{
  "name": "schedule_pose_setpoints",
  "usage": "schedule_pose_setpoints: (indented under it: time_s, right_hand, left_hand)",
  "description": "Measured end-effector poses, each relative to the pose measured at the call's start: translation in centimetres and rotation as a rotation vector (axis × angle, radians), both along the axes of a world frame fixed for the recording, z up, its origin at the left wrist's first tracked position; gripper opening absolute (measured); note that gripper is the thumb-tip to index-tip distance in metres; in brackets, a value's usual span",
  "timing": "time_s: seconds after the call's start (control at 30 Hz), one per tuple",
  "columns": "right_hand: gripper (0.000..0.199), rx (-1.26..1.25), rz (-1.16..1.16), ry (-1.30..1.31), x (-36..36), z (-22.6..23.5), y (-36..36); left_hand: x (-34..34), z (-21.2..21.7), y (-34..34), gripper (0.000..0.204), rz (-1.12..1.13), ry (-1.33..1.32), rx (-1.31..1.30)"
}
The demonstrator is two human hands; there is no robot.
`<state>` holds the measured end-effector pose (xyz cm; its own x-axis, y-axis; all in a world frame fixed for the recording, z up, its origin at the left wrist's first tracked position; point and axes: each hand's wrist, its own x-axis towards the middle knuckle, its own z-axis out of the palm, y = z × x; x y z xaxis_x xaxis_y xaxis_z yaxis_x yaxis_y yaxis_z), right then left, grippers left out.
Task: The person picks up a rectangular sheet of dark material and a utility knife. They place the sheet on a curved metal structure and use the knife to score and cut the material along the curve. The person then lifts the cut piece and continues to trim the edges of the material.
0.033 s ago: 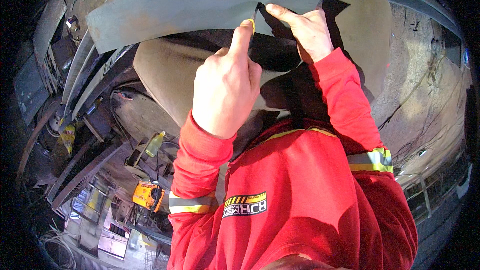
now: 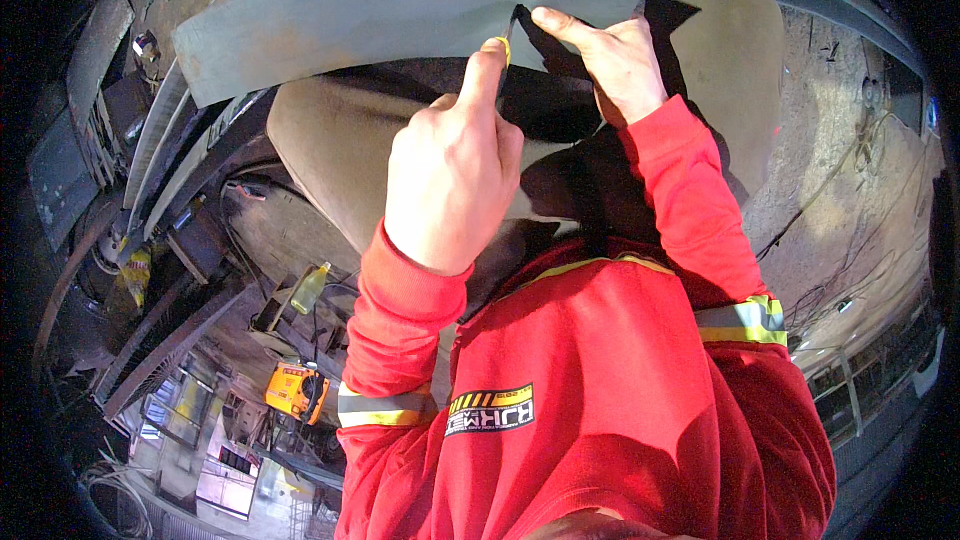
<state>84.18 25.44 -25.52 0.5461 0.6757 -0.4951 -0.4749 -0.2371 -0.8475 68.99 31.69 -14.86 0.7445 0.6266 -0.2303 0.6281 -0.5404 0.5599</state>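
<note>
A long, curved grey metal sheet (image 2: 380, 15) lies across my knees at the top of the view. My left hand (image 2: 450, 160) is closed round a slim hand tool with a yellow handle (image 2: 506, 50), its forefinger stretched along it. The tool's thin dark tip points at the sheet's surface; its exact kind is hidden by the hand. At the sheet's right end rests my right hand (image 2: 622, 65), one digit laid on top and pointing toward the tool tip. Its other fingers curl at the sheet's edge and are mostly hidden.
My knees in tan trousers (image 2: 725, 50) are under and beside the sheet. Curved metal strips (image 2: 165, 140) stand at the left. Lower left are a clear yellowish bottle (image 2: 310, 288) and a yellow-orange device (image 2: 297, 393). Cables (image 2: 850, 155) trail over the floor at right.
</note>
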Motion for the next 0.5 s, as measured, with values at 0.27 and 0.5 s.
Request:
schedule_pose_setpoints:
  time_s: [0.27, 0.5]
  right_hand:
    - [0.034, -0.022, -0.017, -0.013, 0.0, -0.6, 0.0]
    - [0.029, 0.042, -0.098, 0.036, -0.2, 0.2, 0.4]
  left_hand:
    - [-0.2, 0.4, 0.0, 0.047, 0.013, 0.028, -0.053]
    - [-0.9, 0.7, -0.6, 0.048, 0.041, -0.031, -0.054]
